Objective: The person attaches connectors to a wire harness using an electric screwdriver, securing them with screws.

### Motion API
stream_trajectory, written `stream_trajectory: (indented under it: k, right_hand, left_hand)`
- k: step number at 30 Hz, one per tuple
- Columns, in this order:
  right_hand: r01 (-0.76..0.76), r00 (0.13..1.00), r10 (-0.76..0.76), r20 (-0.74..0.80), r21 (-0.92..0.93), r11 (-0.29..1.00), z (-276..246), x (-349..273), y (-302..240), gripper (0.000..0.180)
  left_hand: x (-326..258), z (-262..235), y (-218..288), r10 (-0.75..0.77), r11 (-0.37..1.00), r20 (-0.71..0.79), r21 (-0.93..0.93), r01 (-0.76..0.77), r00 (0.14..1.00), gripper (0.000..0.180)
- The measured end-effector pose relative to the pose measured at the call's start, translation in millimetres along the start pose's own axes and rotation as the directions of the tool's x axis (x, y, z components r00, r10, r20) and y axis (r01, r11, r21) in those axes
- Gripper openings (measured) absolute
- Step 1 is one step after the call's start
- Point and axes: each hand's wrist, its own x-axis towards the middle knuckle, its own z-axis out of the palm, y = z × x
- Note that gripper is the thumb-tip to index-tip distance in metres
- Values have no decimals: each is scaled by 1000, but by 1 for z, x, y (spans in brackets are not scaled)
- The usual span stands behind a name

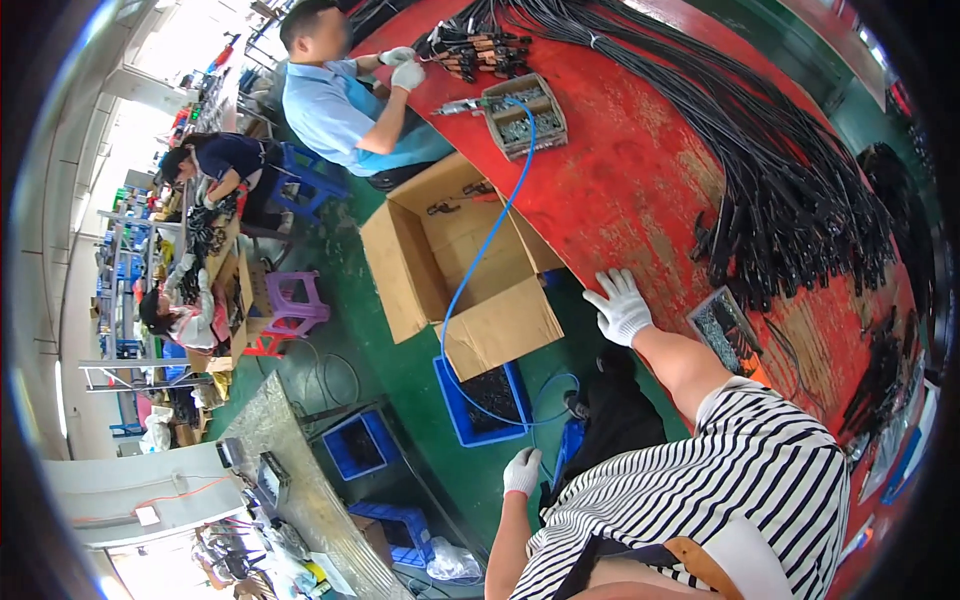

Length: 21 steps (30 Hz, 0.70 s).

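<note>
1. Red desk [640, 170]: worn, scuffed top, right hand [620, 305] in white glove resting flat on its near edge.
2. Small metal tray [725, 330]: just beside that hand, filled with tiny dark parts.

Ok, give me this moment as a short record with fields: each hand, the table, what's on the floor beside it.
left hand: white-gloved, hanging free over the green floor, holding nothing
right hand: white-gloved, fingers spread, resting on the edge of the red table
table: black cable bundles, small tray of parts
floor: open cardboard box, blue crate, blue hose
nearby: co-worker's gloved hands at the far end
</note>
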Motion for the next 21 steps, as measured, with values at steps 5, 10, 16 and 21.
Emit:
stream_trajectory:
  k: [5,10,16,21]
  right_hand:
    - [-3,1000,3,-21,-19,1000,1,-3,-1,59]
    - [12,1000,-13,-21,-43,999,3,-6,-3,60]
    - [1,1000,-2,-6,-39,999,3,-2,-6,59]
    - [-21,1000,21,-11,-39,999,1,-12,6,60]
  left_hand:
    - [-18,11,-51,-75,996,-25,-59,74,997,54]
    - [-41,25,-137,-260,965,-7,-36,260,966,58]
    - [-53,38,-155,-326,936,-8,-143,322,945,58]
    - [-25,35,-105,-255,955,10,-156,253,967,56]
